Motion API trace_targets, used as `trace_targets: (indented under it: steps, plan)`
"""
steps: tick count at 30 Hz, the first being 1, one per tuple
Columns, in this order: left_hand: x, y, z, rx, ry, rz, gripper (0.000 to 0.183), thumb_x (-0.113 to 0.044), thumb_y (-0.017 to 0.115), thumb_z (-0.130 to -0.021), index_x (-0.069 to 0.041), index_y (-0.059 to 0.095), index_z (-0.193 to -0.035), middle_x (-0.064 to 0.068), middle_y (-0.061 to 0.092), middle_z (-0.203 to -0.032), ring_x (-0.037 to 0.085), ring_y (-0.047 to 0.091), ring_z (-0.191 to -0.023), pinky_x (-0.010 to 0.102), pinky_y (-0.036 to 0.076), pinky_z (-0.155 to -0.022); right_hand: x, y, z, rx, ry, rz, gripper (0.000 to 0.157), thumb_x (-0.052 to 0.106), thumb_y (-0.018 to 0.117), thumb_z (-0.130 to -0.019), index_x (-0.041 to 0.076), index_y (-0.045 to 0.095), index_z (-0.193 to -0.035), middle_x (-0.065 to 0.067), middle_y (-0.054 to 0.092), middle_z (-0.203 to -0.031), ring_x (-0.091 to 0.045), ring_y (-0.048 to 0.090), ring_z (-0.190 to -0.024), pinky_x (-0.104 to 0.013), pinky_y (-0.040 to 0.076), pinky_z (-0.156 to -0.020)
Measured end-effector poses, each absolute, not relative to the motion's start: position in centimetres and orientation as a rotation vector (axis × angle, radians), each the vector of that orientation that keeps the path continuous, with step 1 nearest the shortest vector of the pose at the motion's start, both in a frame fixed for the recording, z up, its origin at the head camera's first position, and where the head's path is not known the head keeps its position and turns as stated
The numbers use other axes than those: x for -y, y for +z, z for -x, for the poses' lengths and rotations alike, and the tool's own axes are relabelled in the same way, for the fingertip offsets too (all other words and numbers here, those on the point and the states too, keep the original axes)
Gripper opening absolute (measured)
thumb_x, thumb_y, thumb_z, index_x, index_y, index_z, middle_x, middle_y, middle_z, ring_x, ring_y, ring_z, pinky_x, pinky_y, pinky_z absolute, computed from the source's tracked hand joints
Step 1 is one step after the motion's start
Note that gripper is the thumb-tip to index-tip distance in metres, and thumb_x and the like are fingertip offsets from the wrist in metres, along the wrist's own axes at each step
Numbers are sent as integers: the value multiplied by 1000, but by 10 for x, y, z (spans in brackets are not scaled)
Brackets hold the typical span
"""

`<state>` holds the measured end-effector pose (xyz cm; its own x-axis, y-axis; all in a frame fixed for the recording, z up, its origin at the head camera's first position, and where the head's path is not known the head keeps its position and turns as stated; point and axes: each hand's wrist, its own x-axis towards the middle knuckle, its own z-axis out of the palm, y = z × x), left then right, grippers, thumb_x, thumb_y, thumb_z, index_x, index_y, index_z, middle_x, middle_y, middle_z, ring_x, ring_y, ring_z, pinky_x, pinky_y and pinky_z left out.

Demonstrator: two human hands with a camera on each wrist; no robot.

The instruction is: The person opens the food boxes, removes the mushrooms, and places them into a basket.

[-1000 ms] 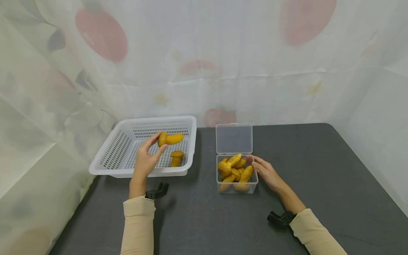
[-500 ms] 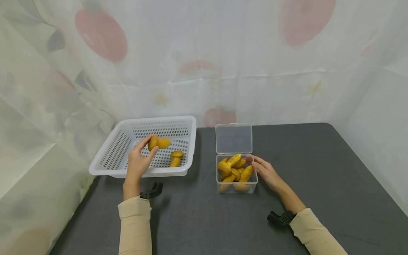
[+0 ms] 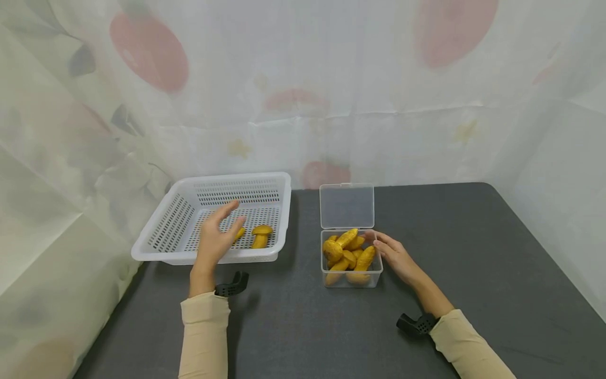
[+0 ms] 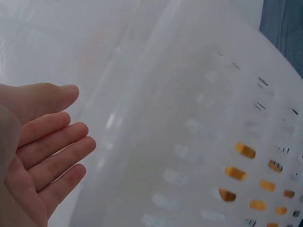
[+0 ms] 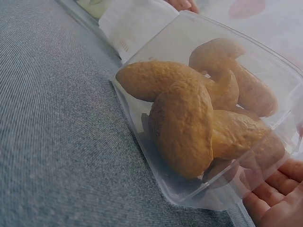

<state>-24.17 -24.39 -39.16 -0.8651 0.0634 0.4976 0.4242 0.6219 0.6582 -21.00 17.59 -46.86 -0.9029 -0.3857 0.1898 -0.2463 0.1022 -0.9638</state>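
Note:
My left hand hovers over the white slotted basket, fingers spread apart and holding nothing. In the left wrist view the same hand shows its palm and bare fingers beside the basket wall. One yellow mushroom lies in the basket, and a second mushroom is partly hidden behind my left thumb. My right hand rests its extended fingers against the right side of a clear plastic box. Several yellow mushrooms are piled inside that box.
The box's clear lid stands raised at its back. Basket and box sit apart on the dark grey table. A patterned curtain hangs behind the table and along its left side.
My left hand moved left and lowered a mushroom into the basket, then let it go. It has since drawn back slightly right with fingers spread. My right hand stayed at the box.

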Motion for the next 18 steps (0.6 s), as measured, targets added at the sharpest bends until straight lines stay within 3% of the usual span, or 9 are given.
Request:
trace_targets:
  steps: [3,8,11,14,16,18]
  plan:
    - [240,-389,240,2399,-1167,405,47,-11,67,-90,-2,55,-134,20,59,-135,36,54,-128,49,43,-108,-175,-468,210,-2242,-1931,653,49,23,34,-106,-11,36,-142,-30,43,-142,9,50,-117,-4,40,-96]
    - [230,-383,236,2380,-1147,443,45,-10,68,-89,-2,57,-132,17,62,-132,33,56,-125,46,44,-106,-176,-468,210,-2225,-1950,659,50,23,34,-106,-12,35,-142,3,52,-135,10,50,-117,-4,40,-96]
    - [223,-378,233,2367,-1128,496,45,-9,68,-89,-2,58,-131,16,63,-131,31,58,-124,44,45,-106,-176,-469,210,-2214,-1963,665,50,22,34,-106,-13,34,-142,13,52,-132,11,49,-118,-4,40,-96]
    - [216,-373,229,2351,-1119,540,45,-9,69,-88,-3,59,-131,15,64,-131,30,59,-123,36,46,-107,-176,-470,210,-2210,-1970,668,50,21,34,-106,-14,33,-141,15,52,-131,12,48,-119,-3,40,-96]
    - [213,-371,228,2337,-1115,563,45,-9,69,-88,-4,59,-131,14,64,-130,29,59,-122,24,44,-108,-176,-470,210,-2210,-1973,670,50,21,34,-106,-15,33,-141,17,52,-130,13,48,-119,-3,40,-96]
    - [210,-369,227,2312,-1127,598,45,-7,70,-86,-5,60,-130,14,64,-130,29,60,-121,13,41,-107,-176,-470,210,-2217,-1967,667,50,21,34,-106,-14,33,-141,10,53,-133,12,48,-118,-3,40,-96]
